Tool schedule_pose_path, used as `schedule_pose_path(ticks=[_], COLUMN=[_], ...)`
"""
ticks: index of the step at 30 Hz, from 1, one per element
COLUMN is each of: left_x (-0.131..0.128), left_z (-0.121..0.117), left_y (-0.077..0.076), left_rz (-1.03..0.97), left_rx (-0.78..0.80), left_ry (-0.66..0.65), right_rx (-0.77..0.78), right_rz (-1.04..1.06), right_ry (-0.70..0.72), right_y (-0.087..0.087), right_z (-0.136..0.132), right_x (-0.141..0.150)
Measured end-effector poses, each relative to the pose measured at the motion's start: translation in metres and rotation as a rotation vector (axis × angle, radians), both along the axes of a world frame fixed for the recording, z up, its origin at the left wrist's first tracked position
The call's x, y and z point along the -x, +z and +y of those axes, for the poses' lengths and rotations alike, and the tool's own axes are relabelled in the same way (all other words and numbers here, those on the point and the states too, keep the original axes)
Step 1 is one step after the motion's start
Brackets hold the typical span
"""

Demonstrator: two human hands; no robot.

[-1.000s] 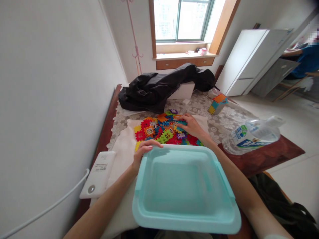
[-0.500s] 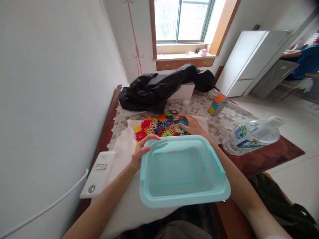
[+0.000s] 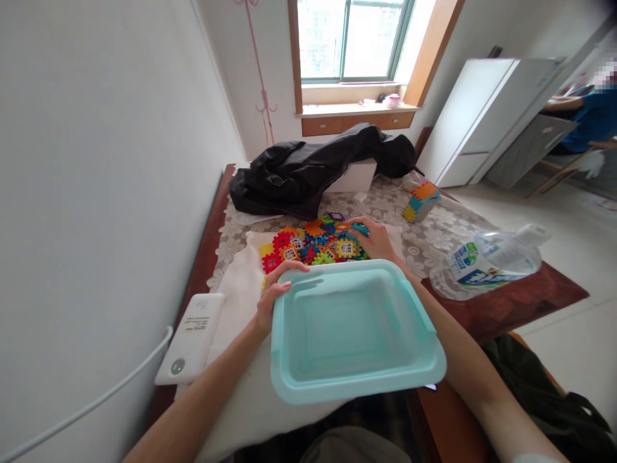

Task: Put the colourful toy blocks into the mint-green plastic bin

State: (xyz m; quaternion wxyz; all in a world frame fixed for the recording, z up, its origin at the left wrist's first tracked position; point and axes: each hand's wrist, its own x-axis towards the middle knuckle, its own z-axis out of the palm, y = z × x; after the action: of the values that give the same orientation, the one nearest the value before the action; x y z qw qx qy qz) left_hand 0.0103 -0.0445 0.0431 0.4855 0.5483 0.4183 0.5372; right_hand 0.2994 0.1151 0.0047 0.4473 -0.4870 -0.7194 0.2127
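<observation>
1. Left hand (image 3: 272,290) grips the far-left corner of a smooth, aqua plastic tub (image 3: 349,334), rounded-rectangular, thick-rimmed, tilted.
2. Right hand (image 3: 379,243), beyond the rim, pinches a notched teal tile (image 3: 358,229).
3. Beneath and left of that pinch: heaped interlocking tiles (image 3: 318,245), toothed edges, some latticed.
4. Right of it: tile-built block (image 3: 423,200); clear, ribbed bottle (image 3: 496,260) farther right, nearer.

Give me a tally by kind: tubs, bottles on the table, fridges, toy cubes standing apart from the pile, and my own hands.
Tub: 1
Bottle: 1
Fridge: 1
Toy cube: 1
Hands: 2, the left hand and right hand
Total: 6
</observation>
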Motion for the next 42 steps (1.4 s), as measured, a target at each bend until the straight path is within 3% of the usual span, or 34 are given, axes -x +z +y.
schedule_pose_path(ticks=[5,7,11,14,16,18,20,23,26,29,34,39,42], left_x=[-0.001,-0.002,-0.001,-0.001,-0.001,0.0,0.0,-0.001,-0.002,-0.002,-0.002,0.0,0.001], left_z=[-0.001,-0.001,-0.001,-0.001,0.0,0.001,0.002,0.002,0.0,-0.002,-0.002,0.001,-0.001], left_y=[0.003,0.003,0.004,0.003,0.003,0.003,0.003,0.006,0.008,0.009,0.005,0.004,0.003], left_rz=[-0.007,0.0,0.0,-0.04,-0.05,-0.047,-0.046,-0.061,-0.06,-0.038,-0.04,-0.024,-0.038], left_rx=[0.024,0.025,0.025,0.078,0.082,0.057,0.044,0.062,0.082,0.085,0.046,0.036,0.044], left_ry=[-0.012,-0.003,-0.015,-0.033,-0.037,-0.042,-0.049,-0.059,-0.047,-0.024,-0.019,-0.034,-0.029], right_rx=[-0.006,0.063,0.201,0.302,0.349,0.326,0.257,0.121,0.048,0.039,0.06,0.282,0.378], right_rz=[0.295,0.504,0.75,0.544,0.429,0.445,0.378,-0.058,-0.407,-0.45,-0.205,0.357,0.599], right_ry=[-0.085,-0.028,0.324,0.638,0.738,0.638,0.418,0.173,0.15,0.212,0.256,0.285,0.47], right_y=[0.011,0.018,0.038,0.05,0.053,0.048,0.039,0.019,0.003,-0.004,0.003,0.022,0.038], right_z=[-0.005,-0.009,-0.025,-0.037,-0.039,-0.035,-0.026,-0.014,-0.009,-0.008,-0.006,-0.018,-0.033], right_x=[0.003,0.003,-0.002,-0.005,-0.005,-0.002,0.0,0.001,0.002,0.004,0.005,0.006,0.004])
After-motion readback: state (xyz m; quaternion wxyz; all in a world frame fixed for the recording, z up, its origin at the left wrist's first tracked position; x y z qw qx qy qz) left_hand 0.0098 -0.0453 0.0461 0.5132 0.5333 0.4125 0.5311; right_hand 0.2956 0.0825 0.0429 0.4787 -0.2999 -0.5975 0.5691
